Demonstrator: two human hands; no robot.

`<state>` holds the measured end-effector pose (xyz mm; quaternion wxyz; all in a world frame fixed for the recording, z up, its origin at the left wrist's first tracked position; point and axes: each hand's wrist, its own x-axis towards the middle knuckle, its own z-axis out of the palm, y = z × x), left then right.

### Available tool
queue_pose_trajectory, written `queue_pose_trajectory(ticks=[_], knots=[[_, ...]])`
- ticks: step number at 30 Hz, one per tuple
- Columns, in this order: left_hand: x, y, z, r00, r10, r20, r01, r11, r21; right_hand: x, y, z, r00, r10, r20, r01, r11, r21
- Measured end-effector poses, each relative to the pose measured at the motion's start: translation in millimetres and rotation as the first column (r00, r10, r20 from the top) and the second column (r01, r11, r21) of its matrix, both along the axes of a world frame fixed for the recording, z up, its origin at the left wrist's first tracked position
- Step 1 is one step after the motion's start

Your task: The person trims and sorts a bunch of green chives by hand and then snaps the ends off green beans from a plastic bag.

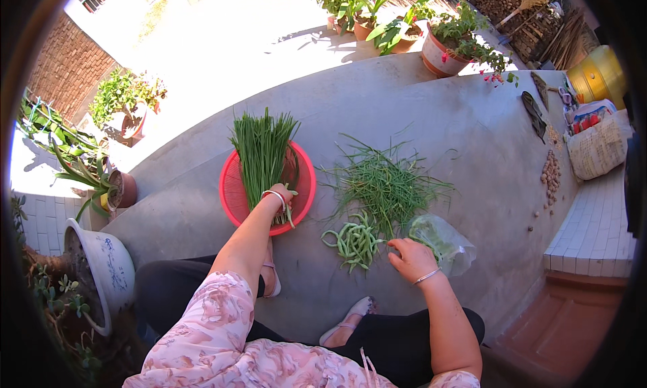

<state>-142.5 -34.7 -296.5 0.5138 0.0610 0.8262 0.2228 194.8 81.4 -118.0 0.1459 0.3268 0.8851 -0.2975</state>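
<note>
My left hand (281, 198) is over a red plastic colander (225, 202), with its fingers closed around pale green bean pods (289, 217). A thick bundle of garlic chives (264, 148) lies in the colander, its leaf tips jutting past the far rim. My right hand (415, 259) hovers with bent fingers by a clear plastic bag (459, 246) that has green pods inside; whether it pinches anything is too small to tell. To the left of that hand, a pile of green beans (355, 242) rests on the concrete floor. Beyond the beans spreads a loose heap of green trimmings (386, 183).
Potted plants (445, 54) line the far edge of the concrete. A large white planter (113, 266) stands close on my left. At right are scattered walnut-like nuts (551, 175), a stuffed sack (599, 145) and a tiled step (589, 226). My feet (349, 319) flank the work area.
</note>
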Motion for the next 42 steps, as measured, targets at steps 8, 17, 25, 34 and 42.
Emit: queue_pose_trajectory(ticks=[8,17,25,34,42], knots=[[-28.4,13.2,20.5,0.861,-0.494,-0.122,0.461,0.859,-0.224,-7.5,26.3,-14.2,0.995,-0.09,-0.037,0.088,0.994,-0.061],[-33.3,-6.0,-13.8,0.966,0.024,0.257,-0.079,0.975,0.207,-1.6,24.3,-65.3,0.971,-0.06,0.231,0.078,0.994,-0.07],[-17.8,-12.6,-13.7,0.877,-0.282,-0.39,0.306,0.952,0.0,-16.1,23.7,-75.8,0.971,-0.09,0.221,0.102,0.994,-0.045],[-16.7,4.1,11.4,0.855,-0.11,-0.507,0.173,0.982,0.08,-32.8,1.9,-126.2,0.951,-0.179,0.253,0.177,0.984,0.032],[9.8,-1.2,54.1,0.747,0.331,-0.577,-0.029,0.883,0.469,-41.1,-21.8,-129.7,0.914,-0.327,0.24,0.336,0.942,0.001]])
